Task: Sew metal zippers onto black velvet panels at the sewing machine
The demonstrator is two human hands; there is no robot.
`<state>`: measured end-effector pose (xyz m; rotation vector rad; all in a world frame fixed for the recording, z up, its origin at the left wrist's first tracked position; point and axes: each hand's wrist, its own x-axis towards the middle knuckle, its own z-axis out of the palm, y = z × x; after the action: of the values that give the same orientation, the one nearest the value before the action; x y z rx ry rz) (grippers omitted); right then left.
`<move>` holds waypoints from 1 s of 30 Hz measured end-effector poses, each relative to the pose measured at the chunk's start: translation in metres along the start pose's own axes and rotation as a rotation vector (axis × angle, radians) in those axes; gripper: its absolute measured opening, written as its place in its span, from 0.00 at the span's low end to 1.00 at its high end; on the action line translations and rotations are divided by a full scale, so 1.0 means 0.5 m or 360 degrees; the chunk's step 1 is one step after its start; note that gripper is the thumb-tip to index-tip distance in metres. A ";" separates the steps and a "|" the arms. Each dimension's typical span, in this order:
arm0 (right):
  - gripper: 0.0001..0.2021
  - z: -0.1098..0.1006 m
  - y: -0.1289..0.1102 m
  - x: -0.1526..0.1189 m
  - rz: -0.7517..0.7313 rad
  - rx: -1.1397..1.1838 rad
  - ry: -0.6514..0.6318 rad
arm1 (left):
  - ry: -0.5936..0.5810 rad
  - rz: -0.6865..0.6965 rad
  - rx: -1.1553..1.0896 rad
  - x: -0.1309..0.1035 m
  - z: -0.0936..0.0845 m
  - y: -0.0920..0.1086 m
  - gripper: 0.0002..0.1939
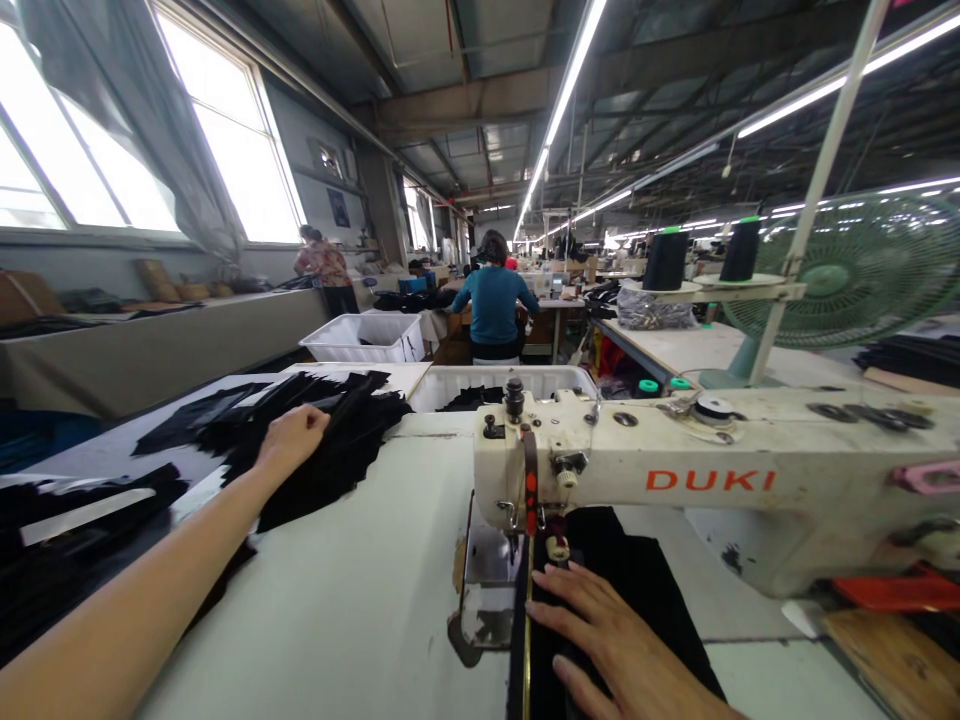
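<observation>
Several black fabric pieces [322,475] — likely light, limp, best edge-held — sit pinched in the left hand [296,437]; right hand [611,640] splayed over black cloth panel [637,570].

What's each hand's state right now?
Left hand: curled closed at the black fabric pile; can't tell if holding any.
Right hand: open, resting on the black panel at the sewing machine.

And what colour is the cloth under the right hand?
The cloth under the right hand is black; it shows best in the head view.
</observation>
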<state>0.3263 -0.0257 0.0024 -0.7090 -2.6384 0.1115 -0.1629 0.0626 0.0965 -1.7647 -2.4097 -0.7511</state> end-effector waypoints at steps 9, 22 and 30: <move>0.20 -0.015 -0.045 0.016 0.0055 0.0235 -0.0203 | -0.0554 0.0585 0.0173 -0.334 0.058 0.175 0.05; 0.21 0.015 -0.041 -0.006 -0.0088 0.0075 -0.0267 | -0.0293 0.1263 -0.0334 -0.508 0.144 0.294 0.11; 0.18 0.018 -0.051 0.005 -0.0044 0.0026 -0.0191 | -0.0047 0.1534 -0.0001 -0.511 0.187 0.270 0.39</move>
<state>0.3089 -0.0462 -0.0004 -0.6800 -2.7571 0.1731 0.0690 -0.0929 -0.0228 -2.5387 -1.2433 -0.5632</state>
